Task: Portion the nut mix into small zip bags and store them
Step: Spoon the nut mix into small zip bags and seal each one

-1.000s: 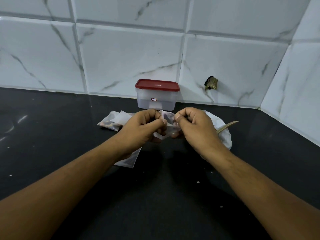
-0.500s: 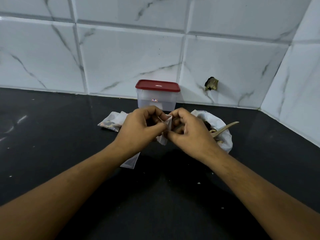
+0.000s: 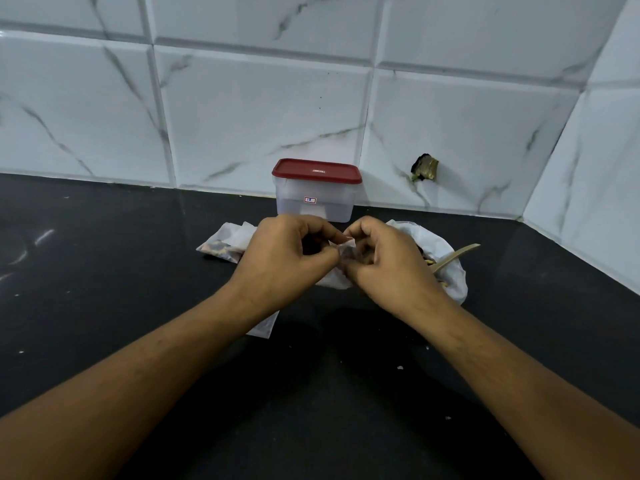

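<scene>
Left hand point(image 3: 284, 261) and right hand point(image 3: 384, 261) pinch a small zip bag point(image 3: 341, 268) above the black worktop point(image 3: 104, 289). Red-lidded container point(image 3: 316, 190) behind; filled bags point(image 3: 225, 242) far left; spoon point(image 3: 457, 256) right.

The left forearm point(image 3: 138, 386) and right forearm point(image 3: 502, 368) are bare along their whole visible length, with sparse fine hair. The left hand point(image 3: 284, 261) and right hand point(image 3: 388, 265) are bare too, creased at the knuckles.

One container point(image 3: 315, 197), one spoon point(image 3: 458, 255)
</scene>
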Demonstrator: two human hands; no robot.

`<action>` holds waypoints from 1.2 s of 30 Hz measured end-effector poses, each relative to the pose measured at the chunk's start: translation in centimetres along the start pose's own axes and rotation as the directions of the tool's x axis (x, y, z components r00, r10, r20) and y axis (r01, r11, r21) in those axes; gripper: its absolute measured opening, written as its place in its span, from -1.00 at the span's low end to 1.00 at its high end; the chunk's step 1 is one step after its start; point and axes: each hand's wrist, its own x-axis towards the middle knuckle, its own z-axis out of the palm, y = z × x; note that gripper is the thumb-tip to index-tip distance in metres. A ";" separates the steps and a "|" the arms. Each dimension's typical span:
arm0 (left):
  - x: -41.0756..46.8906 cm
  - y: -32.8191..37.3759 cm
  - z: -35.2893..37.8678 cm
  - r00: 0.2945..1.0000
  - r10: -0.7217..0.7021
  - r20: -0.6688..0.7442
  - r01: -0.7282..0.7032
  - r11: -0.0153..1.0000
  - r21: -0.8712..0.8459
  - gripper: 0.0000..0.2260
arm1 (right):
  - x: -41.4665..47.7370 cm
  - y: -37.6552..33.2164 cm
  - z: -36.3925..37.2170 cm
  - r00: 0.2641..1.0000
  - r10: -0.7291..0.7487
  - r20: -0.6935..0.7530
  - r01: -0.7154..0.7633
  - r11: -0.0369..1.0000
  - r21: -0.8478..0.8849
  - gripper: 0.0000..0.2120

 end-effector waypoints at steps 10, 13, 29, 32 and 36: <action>0.4 -1.6 -0.5 0.941 0.131 0.312 -0.209 0.950 0.231 -0.15 | 0.2 -0.4 -0.5 0.971 0.236 0.036 -0.233 0.899 0.372 -0.77; 0.2 -2.4 0.1 0.928 0.122 0.351 -0.230 0.930 0.287 -0.15 | 0.2 -0.4 -0.6 0.964 0.251 0.092 -0.265 0.853 0.449 -0.79; 0.3 -2.2 0.1 0.941 0.205 0.268 -0.288 0.903 0.320 -0.36 | 0.0 -0.8 -0.3 0.974 0.223 0.046 -0.227 0.956 0.187 -0.90; 0.4 -1.8 0.2 0.942 0.197 0.271 -0.280 0.907 0.316 -0.45 | 0.0 -0.7 -0.5 0.986 0.167 -0.016 -0.166 0.985 0.051 -0.90; 0.7 -2.5 -0.1 0.980 0.061 0.192 -0.106 0.967 0.231 -0.50 | 0.2 -0.5 -1.1 0.996 0.062 -0.059 -0.051 0.986 0.161 -0.77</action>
